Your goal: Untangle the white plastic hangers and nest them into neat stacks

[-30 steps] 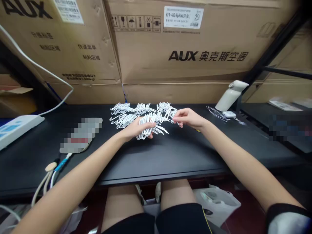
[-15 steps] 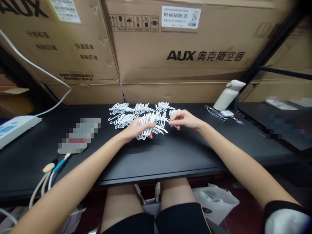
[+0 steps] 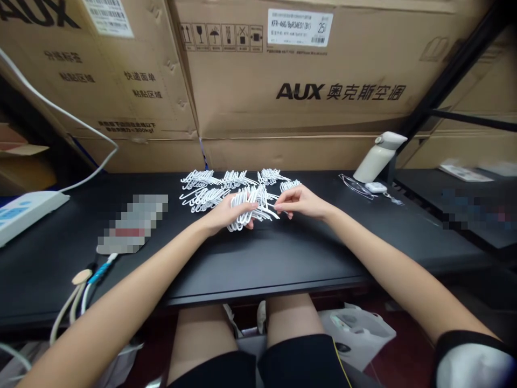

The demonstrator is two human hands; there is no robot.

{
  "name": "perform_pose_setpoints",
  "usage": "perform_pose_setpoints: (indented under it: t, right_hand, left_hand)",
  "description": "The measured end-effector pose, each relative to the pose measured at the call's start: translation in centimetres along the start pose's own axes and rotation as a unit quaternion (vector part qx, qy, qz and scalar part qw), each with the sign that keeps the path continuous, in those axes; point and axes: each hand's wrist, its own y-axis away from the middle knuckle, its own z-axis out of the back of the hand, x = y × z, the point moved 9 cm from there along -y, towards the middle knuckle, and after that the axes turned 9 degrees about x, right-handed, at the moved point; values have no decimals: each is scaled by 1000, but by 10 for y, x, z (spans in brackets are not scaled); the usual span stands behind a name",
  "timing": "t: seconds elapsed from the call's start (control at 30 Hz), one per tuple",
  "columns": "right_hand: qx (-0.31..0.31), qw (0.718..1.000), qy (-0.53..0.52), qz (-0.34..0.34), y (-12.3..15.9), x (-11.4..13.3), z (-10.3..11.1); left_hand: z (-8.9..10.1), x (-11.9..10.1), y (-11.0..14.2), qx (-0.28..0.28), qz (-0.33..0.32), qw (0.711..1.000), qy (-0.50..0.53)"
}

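Your left hand (image 3: 228,213) is closed around a bundle of thin white hooked pieces (image 3: 243,211), the thumb laid across the top and the bent ends pointing down toward the table edge. The bundle is held above the black flat-topped table (image 3: 258,258), in front of your body. Your right hand (image 3: 297,202) is just beside it, at the bundle's right end, thumb and forefinger brought together in a pinch at the tip of a white piece; whether they grip it firmly, you cannot tell from this view.

Behind your hands, more piles of the same white hooked pieces (image 3: 205,198) lie on the table, some partly hidden by the bundle and your fingers. To the right, a leaning cream-white bottle with a grey lid (image 3: 375,161) is near a pair of thin-framed glasses (image 3: 355,186). To the left lies a flat, pixelated object (image 3: 133,226) with a white-and-blue cable (image 3: 99,272) at its near end. Large brown cardboard boxes (image 3: 307,113) stand behind the table.
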Motion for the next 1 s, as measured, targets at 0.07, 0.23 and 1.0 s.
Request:
perform_pose_setpoints:
  t: [0.07,0.23,1.0]
  right_hand:
    - [-27,1000,5,0,2,0,9]
    - [-21,1000,3,-5,2,0,9]
    - [-136,983,50,112,4,16,-10]
  left_hand:
    - [0,-2,0,2,-6,1000,0]
    - [0,-5,0,7,-24,999,-30]
    - [8,9,-5,-46,-14,997,64]
